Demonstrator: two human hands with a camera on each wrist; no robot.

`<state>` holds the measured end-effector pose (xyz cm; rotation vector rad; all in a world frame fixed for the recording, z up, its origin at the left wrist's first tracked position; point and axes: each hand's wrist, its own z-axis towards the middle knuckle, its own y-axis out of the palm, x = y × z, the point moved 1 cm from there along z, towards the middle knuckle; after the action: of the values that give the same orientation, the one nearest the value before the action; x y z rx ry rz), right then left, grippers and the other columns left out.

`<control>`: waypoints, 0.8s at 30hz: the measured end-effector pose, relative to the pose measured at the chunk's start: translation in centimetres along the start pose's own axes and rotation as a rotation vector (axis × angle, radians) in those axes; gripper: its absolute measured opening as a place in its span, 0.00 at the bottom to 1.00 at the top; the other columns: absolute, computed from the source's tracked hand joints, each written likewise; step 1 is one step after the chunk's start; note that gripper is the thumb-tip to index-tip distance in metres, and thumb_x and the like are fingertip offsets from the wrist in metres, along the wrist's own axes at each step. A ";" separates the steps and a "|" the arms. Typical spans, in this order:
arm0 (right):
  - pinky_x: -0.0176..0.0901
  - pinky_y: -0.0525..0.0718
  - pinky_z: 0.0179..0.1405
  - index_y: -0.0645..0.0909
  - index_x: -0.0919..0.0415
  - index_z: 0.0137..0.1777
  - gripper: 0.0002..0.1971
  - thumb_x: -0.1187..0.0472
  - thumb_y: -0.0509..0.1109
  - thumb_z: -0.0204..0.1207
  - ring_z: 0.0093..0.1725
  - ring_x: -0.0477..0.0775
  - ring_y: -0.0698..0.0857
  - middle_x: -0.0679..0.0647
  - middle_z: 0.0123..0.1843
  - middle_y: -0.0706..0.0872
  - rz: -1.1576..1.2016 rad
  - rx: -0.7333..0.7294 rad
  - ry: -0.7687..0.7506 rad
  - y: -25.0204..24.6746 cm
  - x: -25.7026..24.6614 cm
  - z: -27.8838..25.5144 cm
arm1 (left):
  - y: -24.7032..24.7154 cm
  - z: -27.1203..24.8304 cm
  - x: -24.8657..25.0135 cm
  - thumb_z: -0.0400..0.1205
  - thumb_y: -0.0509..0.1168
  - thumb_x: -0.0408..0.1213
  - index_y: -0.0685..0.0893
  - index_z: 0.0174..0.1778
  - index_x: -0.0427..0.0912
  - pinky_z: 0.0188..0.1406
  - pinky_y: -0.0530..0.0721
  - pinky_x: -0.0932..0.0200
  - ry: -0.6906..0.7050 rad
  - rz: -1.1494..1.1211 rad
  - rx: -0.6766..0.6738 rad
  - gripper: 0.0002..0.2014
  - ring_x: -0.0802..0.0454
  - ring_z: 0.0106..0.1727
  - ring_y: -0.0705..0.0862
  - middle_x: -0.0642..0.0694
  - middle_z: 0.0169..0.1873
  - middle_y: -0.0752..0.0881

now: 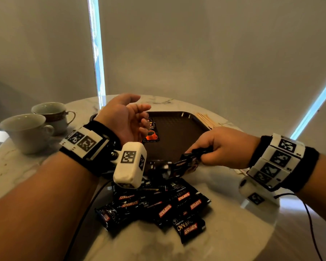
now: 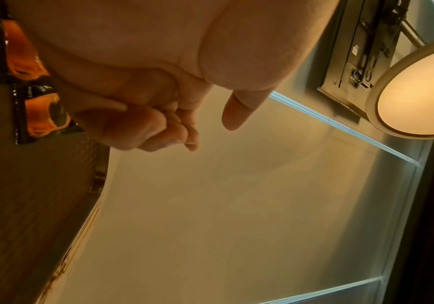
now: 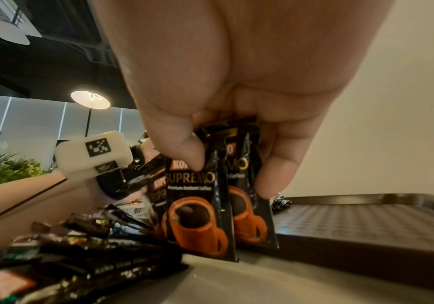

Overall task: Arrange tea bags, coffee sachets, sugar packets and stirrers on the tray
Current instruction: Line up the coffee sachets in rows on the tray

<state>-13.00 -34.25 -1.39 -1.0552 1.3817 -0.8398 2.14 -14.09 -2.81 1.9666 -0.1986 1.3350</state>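
Observation:
A dark brown tray (image 1: 179, 127) lies on the round marble table (image 1: 26, 166), with one black coffee sachet (image 1: 152, 134) on its left part. My right hand (image 1: 201, 153) pinches a strip of joined coffee sachets (image 3: 203, 205) just off the tray's near edge (image 3: 366, 246). A pile of black coffee sachets (image 1: 158, 204) lies on the table below. My left hand (image 1: 137, 117) hovers palm up over the tray's left side, fingers (image 2: 169, 133) loosely curled and holding nothing. Wooden stirrers (image 1: 205, 119) lie right of the tray.
Two white teacups (image 1: 26, 132) stand at the table's left. Cables (image 1: 312, 232) run from both wrist units across the near table. A wall and blinds rise just behind the table. A ceiling lamp (image 2: 418, 98) shows in the left wrist view.

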 end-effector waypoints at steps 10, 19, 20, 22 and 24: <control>0.60 0.88 0.55 0.90 0.39 0.51 0.16 0.64 0.70 0.79 0.43 0.55 0.90 0.47 0.42 0.93 0.069 0.148 0.108 -3.4 1.1 -0.9 | -0.3 -0.2 0.3 0.84 0.58 0.48 0.82 0.46 0.40 0.20 0.74 0.61 -0.002 -0.043 -0.011 0.14 0.54 0.28 0.74 0.48 0.31 0.76; 0.48 0.90 0.48 0.88 0.38 0.49 0.15 0.63 0.71 0.77 0.41 0.48 0.91 0.46 0.41 0.93 0.319 0.715 -0.051 -4.5 -3.1 2.0 | 0.8 -1.0 0.5 0.71 0.68 0.61 0.76 0.64 0.28 0.38 0.91 0.50 -0.138 -0.093 -0.160 0.39 0.39 0.43 0.90 0.31 0.51 0.85; 0.42 0.89 0.46 0.89 0.39 0.51 0.16 0.65 0.71 0.76 0.41 0.44 0.91 0.44 0.41 0.93 0.340 0.710 -0.096 -4.0 -4.1 2.4 | 1.0 -1.1 0.3 0.68 0.69 0.64 0.73 0.69 0.25 0.42 0.92 0.44 -0.151 -0.094 -0.206 0.47 0.34 0.47 0.91 0.27 0.56 0.84; 0.35 0.86 0.45 0.90 0.45 0.54 0.17 0.69 0.71 0.76 0.42 0.42 0.90 0.45 0.42 0.94 0.361 0.647 -0.178 -2.8 -5.7 3.3 | 1.5 -1.3 -0.3 0.70 0.64 0.68 0.74 0.73 0.29 0.49 0.91 0.35 -0.124 -0.090 -0.313 0.48 0.28 0.52 0.90 0.26 0.58 0.85; 0.36 0.87 0.47 0.89 0.46 0.58 0.21 0.72 0.72 0.75 0.44 0.45 0.91 0.46 0.44 0.94 0.373 0.562 -0.242 -1.5 -6.4 4.1 | 1.8 -1.3 -0.5 0.79 0.56 0.66 0.80 0.68 0.36 0.51 0.90 0.35 -0.056 -0.128 -0.360 0.37 0.34 0.49 0.91 0.32 0.56 0.87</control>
<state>-9.04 -28.37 1.86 -0.4286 1.0056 -0.7308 0.04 -14.62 -2.11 1.6833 -0.3110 1.0787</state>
